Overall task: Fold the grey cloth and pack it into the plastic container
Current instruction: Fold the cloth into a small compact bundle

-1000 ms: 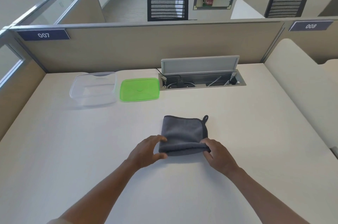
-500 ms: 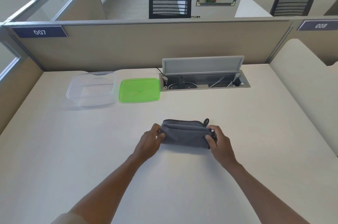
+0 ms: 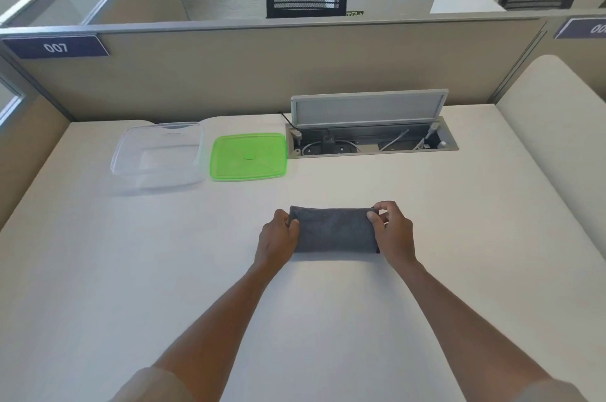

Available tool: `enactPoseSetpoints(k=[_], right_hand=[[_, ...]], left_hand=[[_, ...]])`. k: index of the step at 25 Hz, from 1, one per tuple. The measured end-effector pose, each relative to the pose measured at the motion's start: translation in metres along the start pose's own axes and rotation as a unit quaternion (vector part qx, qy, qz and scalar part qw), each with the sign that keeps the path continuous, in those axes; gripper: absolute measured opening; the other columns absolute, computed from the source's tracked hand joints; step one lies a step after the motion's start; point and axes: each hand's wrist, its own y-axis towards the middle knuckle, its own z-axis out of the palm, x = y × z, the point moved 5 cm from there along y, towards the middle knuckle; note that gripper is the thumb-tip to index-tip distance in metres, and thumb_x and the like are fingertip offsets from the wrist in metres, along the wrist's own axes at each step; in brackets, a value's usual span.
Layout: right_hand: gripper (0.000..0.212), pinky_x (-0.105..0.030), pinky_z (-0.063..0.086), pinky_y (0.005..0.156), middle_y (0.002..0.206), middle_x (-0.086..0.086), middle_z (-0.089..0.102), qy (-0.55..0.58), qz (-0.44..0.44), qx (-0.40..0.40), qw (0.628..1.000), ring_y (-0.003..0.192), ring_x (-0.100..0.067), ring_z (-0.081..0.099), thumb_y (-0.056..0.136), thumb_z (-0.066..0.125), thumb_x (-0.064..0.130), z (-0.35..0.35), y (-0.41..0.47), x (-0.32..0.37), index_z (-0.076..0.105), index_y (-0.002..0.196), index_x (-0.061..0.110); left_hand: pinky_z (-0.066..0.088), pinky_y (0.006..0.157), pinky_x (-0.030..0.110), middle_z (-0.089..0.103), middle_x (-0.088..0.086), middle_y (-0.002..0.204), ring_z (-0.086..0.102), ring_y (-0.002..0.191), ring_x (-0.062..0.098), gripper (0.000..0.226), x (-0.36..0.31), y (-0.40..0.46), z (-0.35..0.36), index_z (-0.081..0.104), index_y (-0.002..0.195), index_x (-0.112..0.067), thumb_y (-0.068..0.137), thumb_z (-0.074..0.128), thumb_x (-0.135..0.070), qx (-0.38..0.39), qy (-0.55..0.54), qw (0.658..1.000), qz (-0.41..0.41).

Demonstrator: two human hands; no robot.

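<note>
Now: folded grey microfibre cloth [image 3: 333, 229] flat on the white desk [image 3: 426, 205], pinched at both ends.
Left hand [image 3: 278, 237] grips its left edge, right hand [image 3: 392, 232] its right edge. Clear rectangular plastic container [image 3: 157, 152] sits well apart at far left, open, flat green plastic lid [image 3: 249, 156] just beside it.

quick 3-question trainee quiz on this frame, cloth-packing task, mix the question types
1. True or false: the green lid is on the plastic container.
2. The left hand and right hand hold what?
3. The lid lies: A) left of the container, B) between the container and the open cable box, C) under the cloth.

Key:
1. False; it lies flat on the desk beside it.
2. The ends of the folded grey cloth.
3. B
</note>
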Motion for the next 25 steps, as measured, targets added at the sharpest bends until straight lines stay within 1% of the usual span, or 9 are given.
enactPoseSetpoints(k=[2,4,7,10,12,15,18,20,25], right_hand=[[0.006,-0.04,0.057,0.06,0.073,0.002,0.065,-0.037,-0.003,-0.003,0.999,0.071,-0.021,0.064,0.092,0.061,0.027,0.003,0.005,0.001,0.057,0.095,0.022],[0.011,-0.036,0.053,0.061,0.071,0.003,0.065,-0.091,-0.008,-0.013,0.996,0.069,-0.023,0.063,0.092,0.061,0.029,0.006,0.007,0.004,0.055,0.092,0.02],[0.015,-0.032,0.046,0.057,0.072,0.002,0.063,-0.159,-0.012,-0.031,0.987,0.066,-0.026,0.06,0.092,0.061,0.03,0.009,0.01,0.007,0.052,0.092,0.018],[0.016,-0.031,0.041,0.055,0.074,0.001,0.062,-0.2,-0.005,-0.026,0.98,0.069,-0.029,0.061,0.092,0.059,0.032,0.01,0.007,0.009,0.05,0.091,0.018],[0.016,-0.035,0.046,0.061,0.084,-0.002,0.065,-0.255,-0.027,-0.043,0.966,0.078,-0.03,0.064,0.091,0.06,0.029,0.01,0.005,0.019,0.053,0.097,0.016],[0.038,-0.046,0.047,0.095,0.121,-0.012,0.062,-0.324,-0.171,-0.062,0.928,0.114,-0.034,0.057,0.088,0.064,0.022,0.028,-0.013,0.045,0.055,0.121,0.006],[0.044,-0.044,0.03,0.115,0.145,-0.012,0.049,-0.292,-0.291,0.059,0.909,0.138,-0.03,0.04,0.097,0.047,0.017,0.066,-0.042,0.05,0.048,0.139,0.005],[0.046,-0.04,0.019,0.121,0.154,-0.007,0.04,-0.293,-0.287,0.104,0.906,0.146,-0.021,0.03,0.102,0.034,0.019,0.077,-0.047,0.037,0.042,0.146,0.008],[0.055,-0.042,0.013,0.123,0.16,-0.005,0.029,-0.353,-0.24,0.079,0.901,0.15,-0.021,0.019,0.104,0.028,0.037,0.066,-0.035,0.012,0.028,0.153,0.011]], left_hand=[[0.04,0.058,0.037,0.057,0.001,0.073,0.054,0.07,0.027,0.024,0.001,0.0,0.002,0.042,0.079,-0.018,0.093,0.045,-0.037,-0.008,0.004,1.0,-0.025],[0.047,0.07,0.039,0.062,0.003,0.089,0.059,0.086,0.03,0.019,0.001,-0.004,-0.001,0.049,0.09,-0.018,0.093,0.051,-0.037,-0.062,0.024,0.997,-0.03],[0.044,0.099,0.044,0.055,0.007,0.132,0.05,0.122,0.03,0.039,-0.025,-0.021,0.004,0.05,0.124,-0.017,0.09,0.064,-0.031,-0.166,0.132,0.965,0.156],[0.024,0.12,0.051,0.037,0.01,0.156,0.028,0.146,0.032,0.055,-0.048,-0.037,0.034,0.041,0.144,-0.018,0.094,0.055,-0.037,-0.085,0.247,0.906,0.334],[0.012,0.123,0.054,0.027,0.01,0.162,0.018,0.151,0.032,0.058,-0.047,-0.037,0.049,0.033,0.152,-0.022,0.099,0.041,-0.043,-0.02,0.308,0.891,0.334],[0.001,0.123,0.054,0.018,0.008,0.165,0.01,0.153,0.032,0.058,-0.039,-0.032,0.056,0.024,0.156,-0.026,0.102,0.032,-0.045,0.01,0.34,0.894,0.292],[-0.002,0.123,0.054,0.012,0.006,0.167,0.003,0.154,0.03,0.058,-0.039,-0.029,0.06,0.013,0.159,-0.023,0.104,0.024,-0.037,0.025,0.345,0.896,0.279],[0.001,0.123,0.054,0.008,0.005,0.167,-0.002,0.154,0.028,0.058,-0.039,-0.031,0.062,0.007,0.159,-0.021,0.104,0.019,-0.034,0.023,0.35,0.895,0.277],[-0.001,0.124,0.05,0.008,0.005,0.167,-0.001,0.154,0.025,0.059,-0.036,-0.029,0.057,0.013,0.159,-0.021,0.103,0.026,-0.037,0.033,0.324,0.907,0.267]])
